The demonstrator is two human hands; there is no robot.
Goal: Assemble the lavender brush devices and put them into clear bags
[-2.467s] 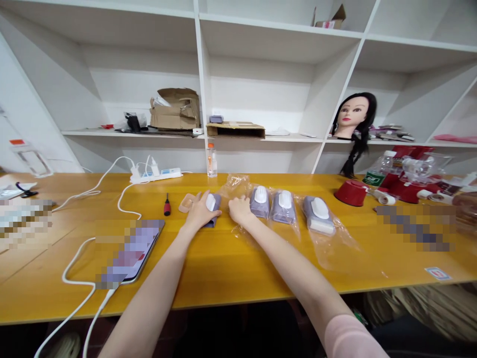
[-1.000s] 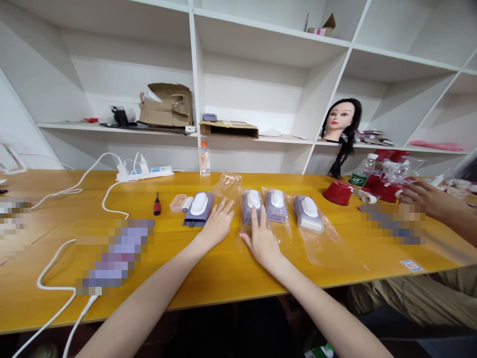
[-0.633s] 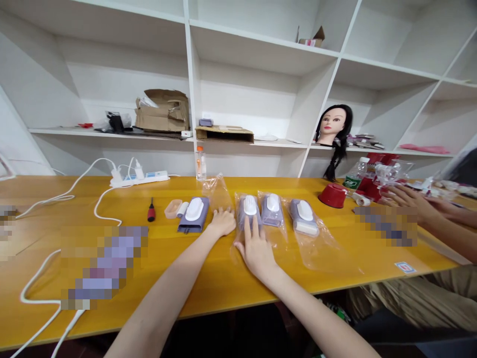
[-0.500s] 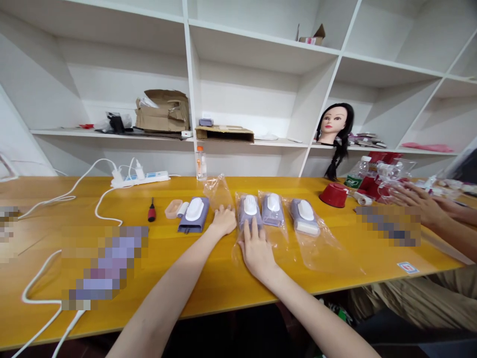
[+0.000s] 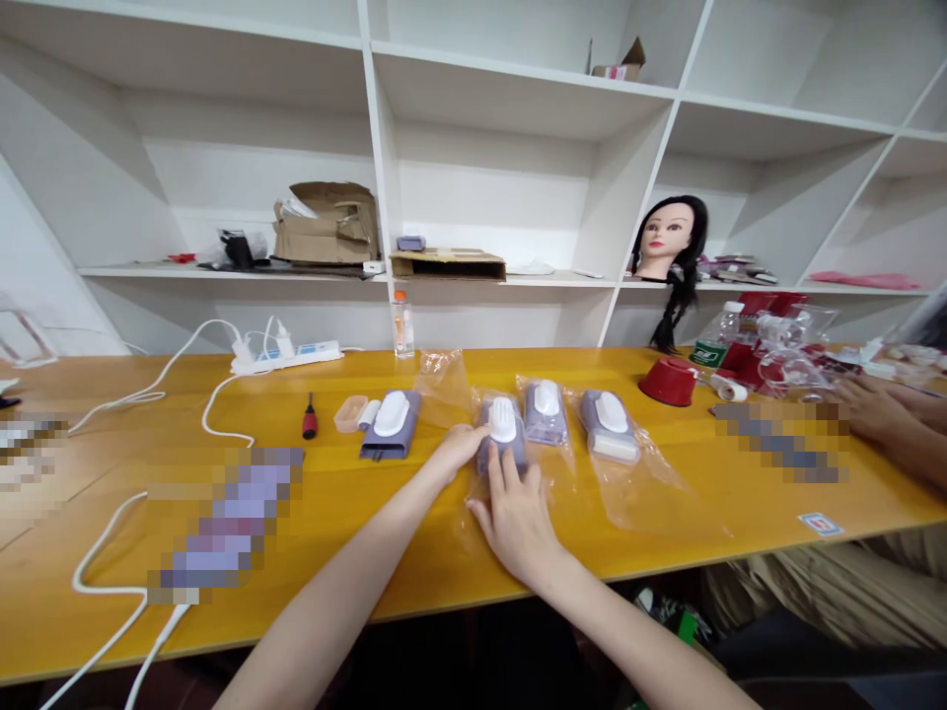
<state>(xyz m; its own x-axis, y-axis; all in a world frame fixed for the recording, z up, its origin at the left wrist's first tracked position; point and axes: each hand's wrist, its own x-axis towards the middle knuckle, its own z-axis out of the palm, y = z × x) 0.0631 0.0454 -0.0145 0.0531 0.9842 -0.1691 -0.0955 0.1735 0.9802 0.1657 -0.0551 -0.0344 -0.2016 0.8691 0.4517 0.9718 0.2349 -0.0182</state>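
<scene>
The lilac device [image 5: 497, 459] in its clear plastic bag [image 5: 473, 513] lies mid-frame on the yellow tabletop [image 5: 414, 582]. My open left grip [image 5: 457, 452] touches its left edge; my right grip [image 5: 516, 528] spreads flat on the film, unclenched. It should feel light and slippery, so the white knob [image 5: 503, 420] looks the surest hold.

We observe two bare forearms [image 5: 326, 606] entering at the lower centre of the frame, each tapering to a slender wrist. We note that the left hand [image 5: 455, 452] and right hand [image 5: 516, 528] are smooth and unmarked, with long, narrow fingers [image 5: 494, 480].
</scene>
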